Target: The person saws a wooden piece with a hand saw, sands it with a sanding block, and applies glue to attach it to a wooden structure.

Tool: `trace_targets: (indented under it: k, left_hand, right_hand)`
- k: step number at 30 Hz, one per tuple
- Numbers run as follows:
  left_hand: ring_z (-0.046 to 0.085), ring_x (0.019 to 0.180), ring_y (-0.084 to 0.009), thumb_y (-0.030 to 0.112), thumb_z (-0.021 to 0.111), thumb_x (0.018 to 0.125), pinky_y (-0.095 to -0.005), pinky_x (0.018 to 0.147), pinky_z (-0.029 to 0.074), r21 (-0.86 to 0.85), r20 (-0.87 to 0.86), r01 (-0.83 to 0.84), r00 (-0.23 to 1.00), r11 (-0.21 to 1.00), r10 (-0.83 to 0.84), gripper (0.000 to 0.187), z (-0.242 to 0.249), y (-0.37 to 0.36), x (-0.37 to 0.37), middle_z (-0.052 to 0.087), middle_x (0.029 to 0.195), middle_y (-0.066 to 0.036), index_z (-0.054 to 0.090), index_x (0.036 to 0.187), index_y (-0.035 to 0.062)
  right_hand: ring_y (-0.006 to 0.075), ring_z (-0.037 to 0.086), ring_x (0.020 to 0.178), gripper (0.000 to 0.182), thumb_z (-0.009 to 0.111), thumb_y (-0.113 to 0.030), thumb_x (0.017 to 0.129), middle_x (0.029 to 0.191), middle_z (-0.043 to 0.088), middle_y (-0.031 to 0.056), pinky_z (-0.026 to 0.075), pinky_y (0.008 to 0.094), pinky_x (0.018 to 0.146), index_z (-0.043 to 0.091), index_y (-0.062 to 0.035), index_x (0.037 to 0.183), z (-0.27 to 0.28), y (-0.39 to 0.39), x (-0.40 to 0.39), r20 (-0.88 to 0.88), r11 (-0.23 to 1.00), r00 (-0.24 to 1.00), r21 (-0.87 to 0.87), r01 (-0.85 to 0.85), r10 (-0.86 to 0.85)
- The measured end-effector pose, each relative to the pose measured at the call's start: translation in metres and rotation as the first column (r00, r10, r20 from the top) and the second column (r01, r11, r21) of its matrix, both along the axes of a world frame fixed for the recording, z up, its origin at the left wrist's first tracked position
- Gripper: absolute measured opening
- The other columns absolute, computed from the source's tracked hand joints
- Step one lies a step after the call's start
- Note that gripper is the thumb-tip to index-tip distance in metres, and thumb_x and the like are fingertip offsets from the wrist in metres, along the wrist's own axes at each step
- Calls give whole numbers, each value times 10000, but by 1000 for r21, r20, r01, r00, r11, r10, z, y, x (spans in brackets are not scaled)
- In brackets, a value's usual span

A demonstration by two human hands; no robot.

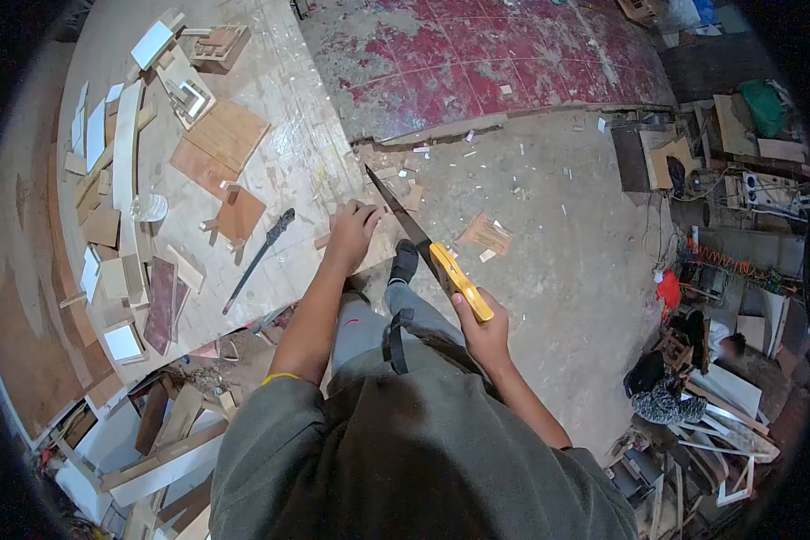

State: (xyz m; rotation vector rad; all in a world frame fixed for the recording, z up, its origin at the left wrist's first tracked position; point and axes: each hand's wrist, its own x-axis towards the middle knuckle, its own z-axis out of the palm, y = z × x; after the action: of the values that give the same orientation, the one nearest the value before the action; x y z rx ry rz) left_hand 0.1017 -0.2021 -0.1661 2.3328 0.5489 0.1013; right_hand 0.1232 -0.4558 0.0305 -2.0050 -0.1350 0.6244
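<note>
My right hand [484,329] is wrapped round the yellow handle of a hand saw [414,231], whose dark blade points up and to the left. At the right edge of the wooden table [301,184], my left hand [352,230] has its fingers bent over a narrow strip of wood [322,242]. Most of that strip is hidden under the hand. The saw blade passes just right of my left fingertips. A long dark tool [259,261] lies on the table to the left of my left hand.
Brown boards [222,144], a clear cup [149,209] and white-faced offcuts [122,342] lie on the table. Wood scraps [488,236] litter the floor. Below the table is a scrap pile [166,463]; clutter and a power strip [770,191] stand at right.
</note>
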Motion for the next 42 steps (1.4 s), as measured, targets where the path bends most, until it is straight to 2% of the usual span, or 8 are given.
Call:
trace_targets:
  k: [8,16,25,33,35,36,38,42]
  left_hand:
    - [523,1074,-307,268,579,950,-459,911,385,-9,-58,-18,998,1000,17,250,6,-1,1,614,1078,-87,699,1102,109]
    - [468,1222,-317,219,597,909,-503,1022,326,357,181,-424,906,832,383,270,-14,5,37,563,1231,-88,656,1148,110]
    - [313,1415,-355,106,567,856,-583,1152,183,390,41,-387,914,836,404,356,-18,-6,48,456,1388,-137,599,1210,89]
    - [312,1404,-357,159,600,826,-609,1148,170,373,18,-420,895,827,446,328,-22,-2,60,478,1376,-137,631,1147,95]
    - [315,1402,-359,159,597,827,-614,1146,172,350,12,-459,874,817,487,308,-24,-4,64,484,1368,-137,638,1125,96]
    - [320,1398,-358,160,594,828,-614,1146,174,393,27,-450,877,802,480,292,-24,-6,64,491,1361,-136,643,1108,97]
    - [326,1393,-357,161,591,828,-613,1146,175,434,39,-443,879,785,475,276,-27,-6,64,497,1353,-134,647,1091,98]
    - [338,1384,-350,149,595,816,-610,1145,182,451,27,-431,882,782,470,281,-26,-6,63,502,1344,-126,649,1089,107]
  right_hand:
    - [89,459,590,253,654,-194,951,618,514,36,383,296,530,597,6,806,-7,-5,2,14,998,998,-2,-58,58]
    - [93,448,558,275,667,-193,940,583,499,49,378,307,511,567,1,773,-8,-4,-2,43,996,996,-21,-81,82]
    - [115,448,531,272,678,-174,929,573,493,72,377,313,501,555,-2,757,-6,-5,-2,17,991,992,-49,-122,123]
    - [154,462,520,287,680,-182,929,581,510,103,394,335,512,548,3,755,-6,-7,-2,-2,991,993,-50,-121,121]
    - [227,513,510,283,679,-197,930,593,529,136,409,356,517,556,-2,766,-2,-4,-2,21,987,990,-84,-139,141]
    - [227,513,510,283,679,-197,930,593,529,136,409,356,517,556,-2,766,-2,-3,-3,22,987,990,-87,-139,141]
    - [111,441,572,258,659,-145,941,618,472,67,372,311,526,539,9,772,-4,-1,-5,53,980,982,-99,-174,180]
    - [121,447,570,254,656,-156,944,617,475,69,381,316,531,545,10,788,4,8,-6,-6,980,985,-95,-173,174]
